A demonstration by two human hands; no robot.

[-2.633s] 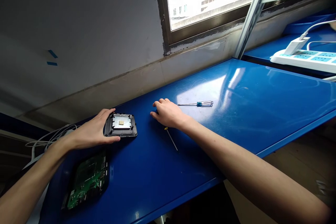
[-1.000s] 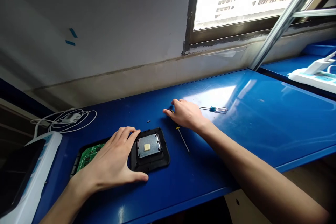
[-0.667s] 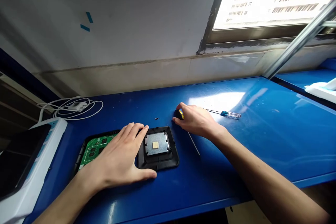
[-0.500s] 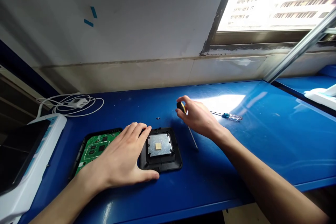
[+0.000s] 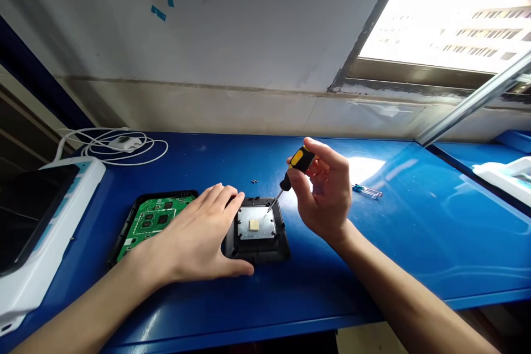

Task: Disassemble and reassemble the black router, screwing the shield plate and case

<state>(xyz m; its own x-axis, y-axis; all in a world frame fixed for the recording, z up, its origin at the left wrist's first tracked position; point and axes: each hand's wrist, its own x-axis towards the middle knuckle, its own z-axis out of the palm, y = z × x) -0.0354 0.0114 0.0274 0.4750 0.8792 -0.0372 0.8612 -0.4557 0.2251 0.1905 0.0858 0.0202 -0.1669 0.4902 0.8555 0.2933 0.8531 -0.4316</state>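
A black plastic cover (image 5: 259, 254) lies on the blue bench, with a silvery metal plate (image 5: 259, 215) and a small cream pad (image 5: 254, 225) in its middle. Across the cover's left side spreads my left hand (image 5: 203, 232), fingers at the far edge and thumb at the near edge, holding it against the bench. My right hand (image 5: 326, 193) grips a black and yellow screwdriver (image 5: 302, 160) between thumb and fingers. The screwdriver slants down to the left, its tip at the plate's upper right part. Partly behind my left hand lies a green circuit board (image 5: 155, 218) in a black housing.
Small screws (image 5: 254, 181) lie beyond the cover. A screwdriver with a clear blue handle (image 5: 367, 192) rests to the right. At the left are a white device with a dark screen (image 5: 37, 215) and a coiled white cable with its adapter (image 5: 124, 144).
My right hand has turned the screwdriver and brought its tip from the bench right of the cover onto the metal plate. My left hand stays on the cover. The view has shifted slightly.
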